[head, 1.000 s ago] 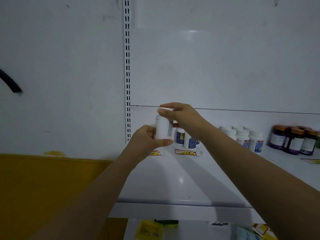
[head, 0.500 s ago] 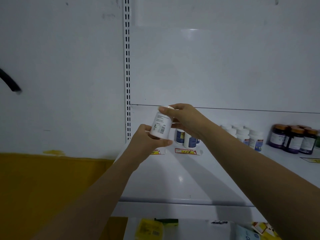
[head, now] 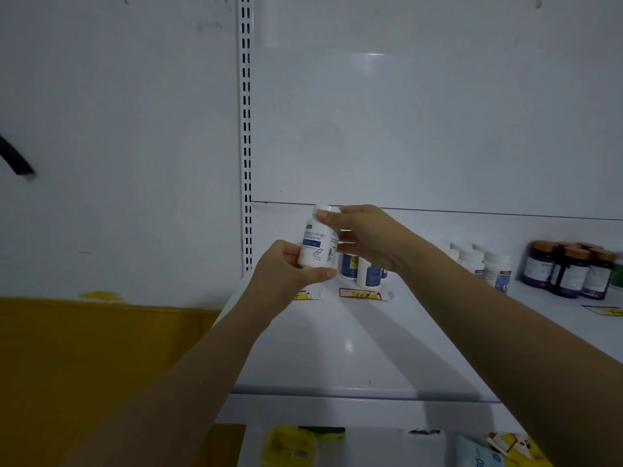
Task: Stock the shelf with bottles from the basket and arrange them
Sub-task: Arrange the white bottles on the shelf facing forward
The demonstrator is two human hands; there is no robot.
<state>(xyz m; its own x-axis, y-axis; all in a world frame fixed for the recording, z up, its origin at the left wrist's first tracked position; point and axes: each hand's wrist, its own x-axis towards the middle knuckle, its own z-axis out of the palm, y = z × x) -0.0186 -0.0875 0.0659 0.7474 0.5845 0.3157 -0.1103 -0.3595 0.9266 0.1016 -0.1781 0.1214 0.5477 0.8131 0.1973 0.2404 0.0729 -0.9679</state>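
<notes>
A white bottle (head: 318, 242) with a white cap and a blue-banded label is held upright above the back left of the white shelf (head: 354, 348). My left hand (head: 286, 267) grips its lower body from the left. My right hand (head: 364, 235) holds its cap and upper side from the right. Just behind it, two white bottles with blue labels (head: 362, 269) stand on the shelf. The basket is out of view.
Further right stand several white bottles (head: 485, 264) and dark amber-capped jars (head: 573, 271). Yellow price tags (head: 362, 294) lie on the shelf. A slotted upright (head: 246, 129) runs along the shelf's left side. Packets (head: 293, 446) lie on the shelf below.
The bottle has been turned between both hands, from showing its barcode side to showing its blue front label, and stands upright again. The hands stayed in nearly the same place.
</notes>
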